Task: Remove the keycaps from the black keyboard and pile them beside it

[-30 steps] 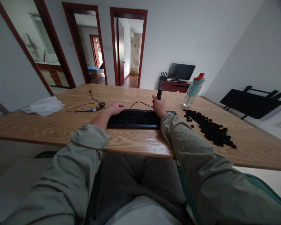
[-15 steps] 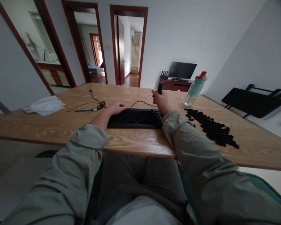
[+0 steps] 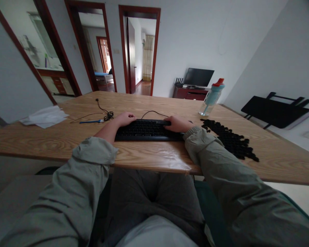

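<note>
Resting across a black keyboard (image 3: 146, 129), both of my hands sit on the desk (image 3: 149, 156) in front of me. My left hand (image 3: 125, 119) lies curled loosely at the keyboard's far left corner, fingers bent over the edge, grasping nothing that I can make out. My right hand (image 3: 177, 124) lies flat on the keyboard's right end, palm down; whether something is tucked under it I cannot tell. A thin black cable (image 3: 153, 112) loops away just beyond the hands. To the right of my right hand, a heap of small black keycaps (image 3: 230, 140) spreads over the wood, and beyond that stands a clear bottle (image 3: 211, 97) with a teal and red top. Out past my left hand lie a coiled black cord (image 3: 106, 115), a blue pen (image 3: 90, 121) and, farther left, white paper (image 3: 43, 116).
</note>
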